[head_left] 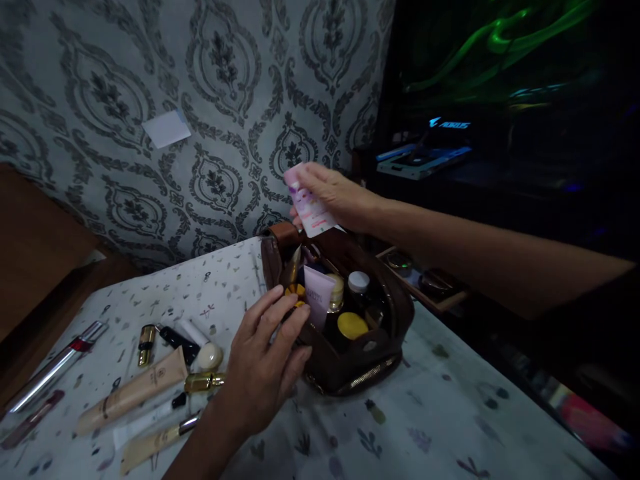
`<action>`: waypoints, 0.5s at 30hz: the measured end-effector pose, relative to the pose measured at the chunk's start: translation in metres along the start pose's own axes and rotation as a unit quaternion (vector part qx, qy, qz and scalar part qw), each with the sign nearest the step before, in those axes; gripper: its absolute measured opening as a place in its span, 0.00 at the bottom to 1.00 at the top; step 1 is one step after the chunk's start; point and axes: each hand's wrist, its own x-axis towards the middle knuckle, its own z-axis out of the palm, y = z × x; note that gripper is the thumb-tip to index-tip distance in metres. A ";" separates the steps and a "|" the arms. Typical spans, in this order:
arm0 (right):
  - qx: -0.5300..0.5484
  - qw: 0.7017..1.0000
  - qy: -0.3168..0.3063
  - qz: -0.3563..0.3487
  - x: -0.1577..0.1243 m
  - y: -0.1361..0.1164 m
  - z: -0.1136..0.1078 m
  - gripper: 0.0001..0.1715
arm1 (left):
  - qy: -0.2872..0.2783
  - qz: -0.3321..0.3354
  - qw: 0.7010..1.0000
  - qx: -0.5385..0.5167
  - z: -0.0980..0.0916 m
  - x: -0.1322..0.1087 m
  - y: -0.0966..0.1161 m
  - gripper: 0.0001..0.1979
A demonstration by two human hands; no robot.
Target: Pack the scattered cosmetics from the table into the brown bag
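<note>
A pink-and-white packet [309, 205] with small print is gripped in my right hand [340, 197], held above the far side of a brown cosmetic bag [345, 377]. The bag stands unzipped on the table. My left hand [270, 353] rests against the bag's near left rim, its fingers stretched out and apart. Inside the bag are a pale pink tube [318, 295], a jar with a yellow lid [353, 325], a bottle with a white cap [359, 283] and a gold-lidded jar [336, 293]. The bag's bottom is hidden in shadow.
Left of the bag lie a beige tube [135, 390], a gold lipstick [146, 345], a silver tube [57, 367] and several other cosmetics on the patterned tablecloth [370, 443]. A wooden tray [453, 300] sits behind the bag. A dark screen [480, 67] stands at right.
</note>
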 end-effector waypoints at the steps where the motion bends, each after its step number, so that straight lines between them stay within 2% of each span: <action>1: -0.097 0.995 -0.034 0.011 0.006 0.000 0.000 0.11 | 0.000 0.000 1.000 0.000 0.000 0.000 0.000 0.16; 2: -0.209 0.975 -0.072 0.018 0.011 0.000 0.000 0.12 | -0.001 0.000 1.000 0.000 0.000 0.000 0.000 0.16; 3: -0.323 0.940 -0.112 0.017 0.016 -0.001 0.000 0.12 | -0.002 -0.001 1.000 -0.001 0.000 0.000 0.000 0.16; 5: -0.508 0.842 -0.182 -0.002 0.024 -0.005 0.005 0.09 | -0.002 0.002 1.000 -0.002 0.001 0.000 -0.001 0.16; 7: -0.617 0.752 -0.231 -0.026 0.027 -0.009 0.015 0.10 | -0.003 0.004 1.000 -0.002 0.001 0.000 -0.001 0.16; 9: -0.674 0.689 -0.264 -0.038 0.026 -0.011 0.027 0.14 | -0.002 0.004 1.000 -0.002 0.001 0.000 -0.002 0.16; 11: -0.705 0.655 -0.269 -0.038 0.025 -0.010 0.036 0.15 | -0.003 0.002 1.000 -0.001 0.002 -0.001 -0.002 0.16; 12: -0.712 0.649 -0.266 -0.038 0.024 -0.008 0.038 0.16 | -0.003 0.002 1.000 0.000 0.002 -0.001 -0.002 0.16; 15: -0.693 0.665 -0.275 -0.044 0.022 -0.003 0.036 0.17 | -0.003 0.004 1.000 0.001 0.002 -0.001 -0.002 0.16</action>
